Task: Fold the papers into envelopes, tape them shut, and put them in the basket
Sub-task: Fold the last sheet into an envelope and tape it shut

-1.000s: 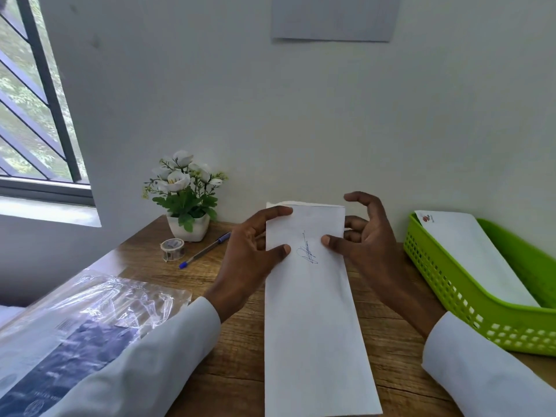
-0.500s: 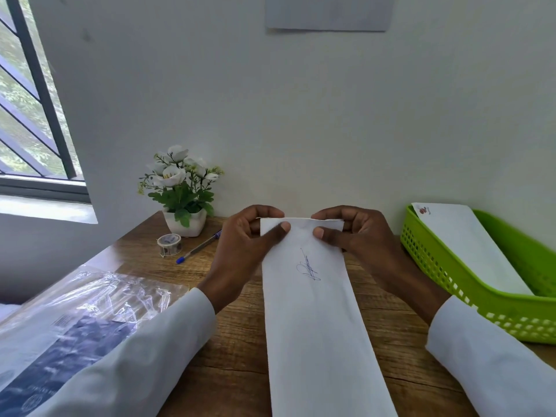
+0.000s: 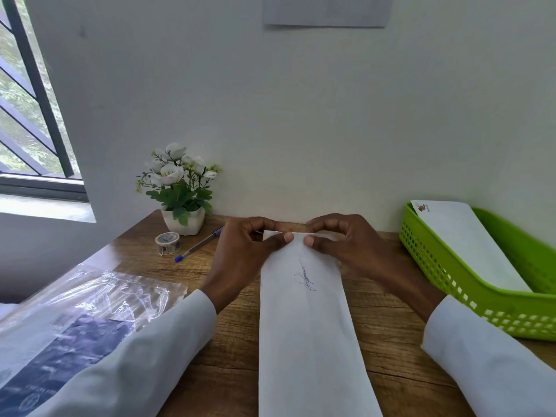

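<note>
From the head camera I see a brown wood desk (image 3: 234, 350) pushed against a plain white wall (image 3: 301, 115), with a window (image 3: 27, 109) on the left. A long white paper (image 3: 307, 335) lies flat in the middle of the desk. My left hand (image 3: 240, 257) and right hand (image 3: 346, 245) both pinch its far edge, thumbs on top. A green basket (image 3: 451, 284) on the right holds an envelope (image 3: 469, 242). Tape (image 3: 167, 243), a pen (image 3: 198, 244), flowers (image 3: 177, 188) and a plastic bag (image 3: 90, 311) sit left.
</note>
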A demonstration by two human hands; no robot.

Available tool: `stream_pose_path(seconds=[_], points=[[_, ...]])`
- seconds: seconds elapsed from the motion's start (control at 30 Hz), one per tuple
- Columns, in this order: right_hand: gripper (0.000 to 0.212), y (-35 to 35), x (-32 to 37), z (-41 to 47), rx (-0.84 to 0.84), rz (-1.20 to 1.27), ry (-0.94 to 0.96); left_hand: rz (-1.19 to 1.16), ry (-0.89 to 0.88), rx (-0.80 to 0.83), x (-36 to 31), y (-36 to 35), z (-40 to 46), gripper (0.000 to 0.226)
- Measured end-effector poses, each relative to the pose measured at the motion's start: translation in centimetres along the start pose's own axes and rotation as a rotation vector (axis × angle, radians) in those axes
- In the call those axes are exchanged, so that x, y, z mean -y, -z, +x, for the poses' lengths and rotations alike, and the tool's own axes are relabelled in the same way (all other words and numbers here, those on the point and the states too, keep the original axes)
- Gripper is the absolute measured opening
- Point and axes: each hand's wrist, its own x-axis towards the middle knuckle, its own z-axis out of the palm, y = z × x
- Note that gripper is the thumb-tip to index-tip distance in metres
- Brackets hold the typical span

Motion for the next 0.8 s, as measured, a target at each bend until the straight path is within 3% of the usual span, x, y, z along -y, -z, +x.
stream_pose_path(seconds=[0.17, 0.43, 0.6, 0.8], points=[[0.022, -1.7, 1.1, -0.4, -0.005, -0.057, 0.090, -0.018, 0.004, 0.016, -0.1, -0.1, -0.1, 0.014], [0.004, 0.1, 0.1, 0.2, -0.058, 0.030, 0.007, -0.129, 0.145, -0.041, -0.1, 1.0, 0.7, 0.022], [0.010, 1.5, -0.6, 0.3, -0.060, 0.052, -0.038, -0.157, 0.185, -0.056, 0.1, 1.5, 1.0, 0.019], [0.008, 0.9, 0.2, -0.4, -0.291, -0.122, 0.053, -0.104, 0.152, -0.209, 0.4, 1.7, 1.4, 0.030]])
